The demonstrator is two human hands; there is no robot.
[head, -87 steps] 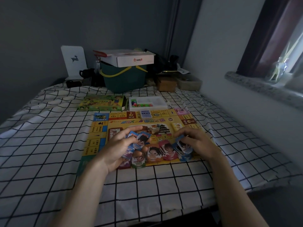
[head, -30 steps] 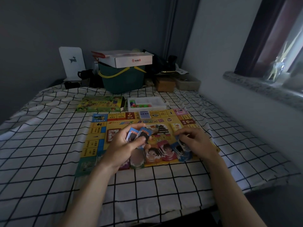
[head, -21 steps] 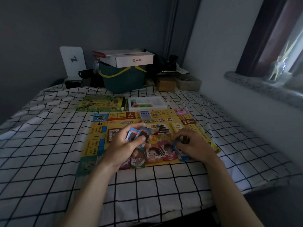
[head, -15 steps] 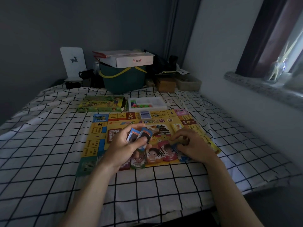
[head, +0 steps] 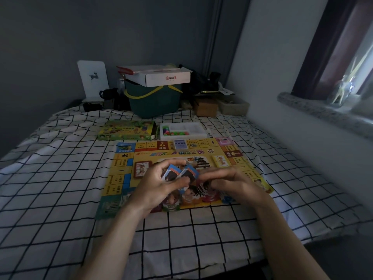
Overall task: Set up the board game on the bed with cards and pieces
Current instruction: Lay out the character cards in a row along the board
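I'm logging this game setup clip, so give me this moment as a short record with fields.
surface: bed sheet, white with black grid
board: game board lies flat on the sheet
left hand: holds a fan of blue-edged cards
right hand: fingers curled over the board beside the cards; contents unclear
pieces: white tray beyond the board
box: green game box left of the tray

Dim grey walls [head: 101, 27], bright window [head: 359, 63]

The game board [head: 125, 176] lies on the bed [head: 50, 188]. Behind the game board, the game box [head: 126, 130] sits left and the tray of pieces [head: 182, 131] right. A card deck [head: 180, 143] rests on the game board's far edge. Farther behind stands a bucket [head: 154, 100].
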